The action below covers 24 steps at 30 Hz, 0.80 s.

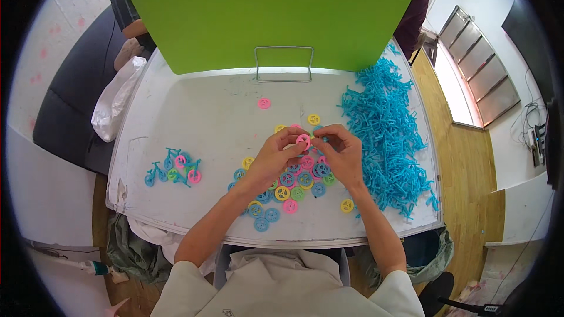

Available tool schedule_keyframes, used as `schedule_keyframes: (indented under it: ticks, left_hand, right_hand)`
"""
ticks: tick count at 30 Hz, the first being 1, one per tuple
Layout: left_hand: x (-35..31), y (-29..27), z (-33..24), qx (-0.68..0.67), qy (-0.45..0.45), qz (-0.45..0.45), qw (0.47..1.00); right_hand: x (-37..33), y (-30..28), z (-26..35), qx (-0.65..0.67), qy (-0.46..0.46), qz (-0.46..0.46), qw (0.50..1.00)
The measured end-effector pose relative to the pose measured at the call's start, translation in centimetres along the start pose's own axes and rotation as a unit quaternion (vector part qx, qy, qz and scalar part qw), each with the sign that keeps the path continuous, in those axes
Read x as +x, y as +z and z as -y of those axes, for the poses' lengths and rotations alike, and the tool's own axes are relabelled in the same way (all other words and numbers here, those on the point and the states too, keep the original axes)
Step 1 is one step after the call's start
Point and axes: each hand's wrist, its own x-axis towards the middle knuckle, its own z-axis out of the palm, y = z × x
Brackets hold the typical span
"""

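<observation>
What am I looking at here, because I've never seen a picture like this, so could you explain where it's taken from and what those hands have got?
There is no machine here, just a person's two bare hands. The one picture comes from a wide camera worn on the person's head, looking down, so straight edges bend near its rim.

On the white table, a loose scatter of small coloured wheels lies around and below the hands. To the right is a big heap of blue plastic pieces; to the left, a few blue pieces with wheels. A green panel stands at the far side.

The left hand holds a pink wheel. The right hand is right beside it; I can't tell whether it grips anything.
</observation>
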Motion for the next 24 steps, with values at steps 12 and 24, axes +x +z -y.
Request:
schedule_keyframes:
  ticks: [12,24]
  left_hand:
    - [-0.2,0.2,-0.1,0.092,0.117,-0.016,0.989]
    - [0.1,0.1,0.7,0.218,0.226,-0.084,0.946]
  right_hand:
    - [0.1,0.0,-0.1,-0.03,0.055,-0.002,0.998]
    - [-0.1,0.2,0.7,-0.062,0.081,0.03,0.994]
